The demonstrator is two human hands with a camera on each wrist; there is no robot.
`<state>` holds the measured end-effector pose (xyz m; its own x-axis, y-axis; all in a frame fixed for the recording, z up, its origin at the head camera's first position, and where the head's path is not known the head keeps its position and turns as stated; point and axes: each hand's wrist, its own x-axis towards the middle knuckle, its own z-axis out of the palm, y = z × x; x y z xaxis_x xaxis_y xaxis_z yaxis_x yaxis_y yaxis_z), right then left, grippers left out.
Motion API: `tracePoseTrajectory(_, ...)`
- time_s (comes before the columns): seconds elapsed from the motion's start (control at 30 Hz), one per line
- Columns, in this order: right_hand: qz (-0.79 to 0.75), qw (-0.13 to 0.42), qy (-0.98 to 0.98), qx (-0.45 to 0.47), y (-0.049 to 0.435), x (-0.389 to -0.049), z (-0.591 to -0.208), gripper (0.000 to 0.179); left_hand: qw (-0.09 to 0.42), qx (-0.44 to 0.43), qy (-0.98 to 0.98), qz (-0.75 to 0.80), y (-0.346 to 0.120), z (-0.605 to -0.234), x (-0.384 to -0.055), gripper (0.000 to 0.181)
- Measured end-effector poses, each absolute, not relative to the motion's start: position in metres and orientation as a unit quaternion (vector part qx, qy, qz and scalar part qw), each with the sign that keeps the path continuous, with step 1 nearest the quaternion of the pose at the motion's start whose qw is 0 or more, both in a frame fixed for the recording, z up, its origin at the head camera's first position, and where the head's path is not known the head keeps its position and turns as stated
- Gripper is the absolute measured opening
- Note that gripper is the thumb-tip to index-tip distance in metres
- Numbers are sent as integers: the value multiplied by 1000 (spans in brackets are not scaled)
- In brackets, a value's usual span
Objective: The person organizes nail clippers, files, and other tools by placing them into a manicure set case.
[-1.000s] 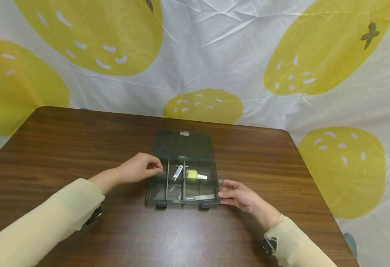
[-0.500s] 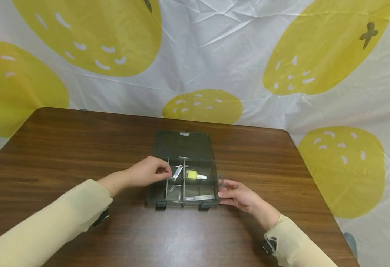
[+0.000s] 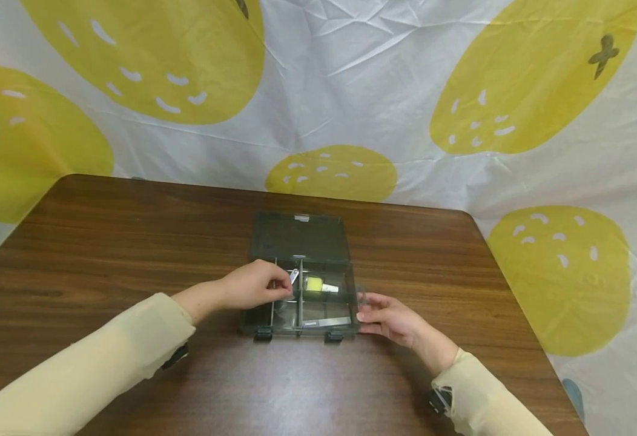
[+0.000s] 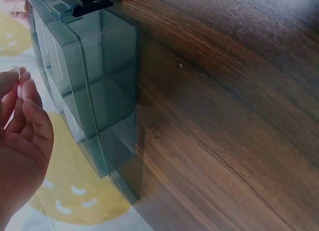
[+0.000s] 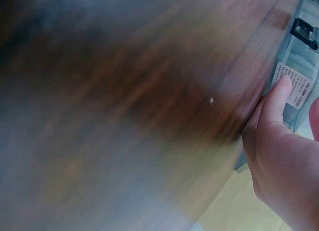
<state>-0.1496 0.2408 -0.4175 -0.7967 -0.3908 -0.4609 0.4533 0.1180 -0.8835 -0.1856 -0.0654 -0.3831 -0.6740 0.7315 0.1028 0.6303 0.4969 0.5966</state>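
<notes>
My left hand (image 3: 250, 284) hovers over the middle back compartment of a grey see-through divider box (image 3: 258, 333). Its thumb and fingertips pinch a tiny whitish piece (image 4: 16, 69), too small to make out in kind. Under these fingers lies a nail clipper (image 3: 295, 275), partly hidden. To its right, in another compartment, is a bottle of yellow nail polish (image 3: 314, 284) with a white cap. A flat silver strip (image 3: 326, 322) lies at the front right of the box. My right hand (image 3: 392, 319) rests against the box's right side, one fingertip on a printed label (image 5: 297, 89).
The box's lid (image 3: 299, 236) is laid back behind it, and two black latches (image 3: 333, 337) stick out in front. Brown wood-grain table (image 3: 160, 230) surrounds the box. A white cloth (image 3: 346, 79) with yellow fruit shapes hangs behind.
From the left part of the box, my left hand has moved right and slightly towards me, now covering part of the nail clipper. My right hand stays at the box's side.
</notes>
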Motion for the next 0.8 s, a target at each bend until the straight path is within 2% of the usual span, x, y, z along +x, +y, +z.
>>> tracePoseTrajectory(0.5,-660,320,679,20,241,-150,-418,62,103,388,865,301,-61,-382,-184,10)
tracePoseTrajectory(0.8,-665,320,675,22,241,-150,-417,59,86,394,864,302,-67,-383,-185,8)
